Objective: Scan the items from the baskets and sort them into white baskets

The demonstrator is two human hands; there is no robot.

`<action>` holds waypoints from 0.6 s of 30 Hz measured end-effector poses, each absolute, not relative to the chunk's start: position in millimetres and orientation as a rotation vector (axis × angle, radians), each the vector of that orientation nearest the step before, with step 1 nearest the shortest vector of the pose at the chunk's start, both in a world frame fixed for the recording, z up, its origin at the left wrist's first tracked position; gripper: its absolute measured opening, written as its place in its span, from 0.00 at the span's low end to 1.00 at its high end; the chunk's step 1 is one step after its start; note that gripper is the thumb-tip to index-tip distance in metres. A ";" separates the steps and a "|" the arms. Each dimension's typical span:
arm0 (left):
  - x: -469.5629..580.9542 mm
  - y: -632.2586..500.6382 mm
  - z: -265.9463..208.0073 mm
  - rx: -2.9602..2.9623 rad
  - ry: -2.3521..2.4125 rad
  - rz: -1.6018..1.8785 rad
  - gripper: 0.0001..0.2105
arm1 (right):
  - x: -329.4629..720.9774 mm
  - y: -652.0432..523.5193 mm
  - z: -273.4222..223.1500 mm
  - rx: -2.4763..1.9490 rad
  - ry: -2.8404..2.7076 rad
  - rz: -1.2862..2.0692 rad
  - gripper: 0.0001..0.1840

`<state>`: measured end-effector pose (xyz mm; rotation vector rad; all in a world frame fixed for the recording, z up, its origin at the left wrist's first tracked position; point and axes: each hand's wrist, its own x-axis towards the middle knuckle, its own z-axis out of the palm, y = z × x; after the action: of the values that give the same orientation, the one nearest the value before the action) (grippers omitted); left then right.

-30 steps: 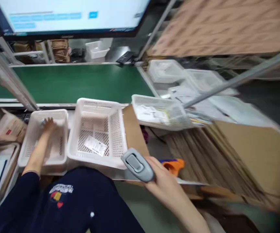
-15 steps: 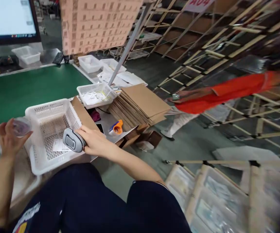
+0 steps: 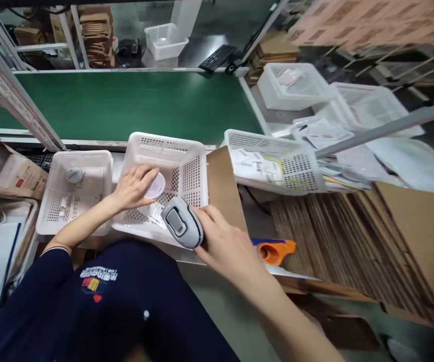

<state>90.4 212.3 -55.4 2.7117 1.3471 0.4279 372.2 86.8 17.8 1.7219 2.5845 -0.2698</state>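
Half a second back the left hand was up at the frame's left edge with the small round clear-lidded item pinched in its fingers, outside the baskets. Now that hand is down inside the centre white mesh basket, fingers curled around the round item, which sits low against the basket floor, centre-left of frame. Can't tell if it's already resting on the mesh or just held there.

Right hand is wrapped around the grey handheld scanner, same as before, but the scanner has come in closer: its head now sits just over the near rim of that basket, pointing towards the item and the white printed slip beside it. My read: item is being presented for a scan, trigger not obviously pressed.

The view has also swung back to the bench from the aisle.

Surroundings: a second white basket at left holds another round lidded piece. Green conveyor belt across the top. Orange tape dispenser right of the scanner hand, next to the flat cardboard stack.
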 end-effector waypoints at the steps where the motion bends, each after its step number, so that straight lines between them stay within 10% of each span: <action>1: 88.9 209.2 -57.1 2.708 1.337 0.421 0.47 | 367.2 89.4 18.2 1.707 2.580 -0.276 0.35; 10: 59.5 218.1 -92.9 2.409 1.493 0.527 0.58 | 369.8 95.9 -8.0 1.569 2.936 -0.207 0.32; 18: -91.8 279.8 -144.6 1.227 2.356 0.908 0.26 | 419.6 97.9 -27.3 1.658 2.899 -0.392 0.27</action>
<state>-91.8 279.8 -144.6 1.2268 2.3562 0.9083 419.6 97.9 -27.3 1.6580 2.8993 -0.3924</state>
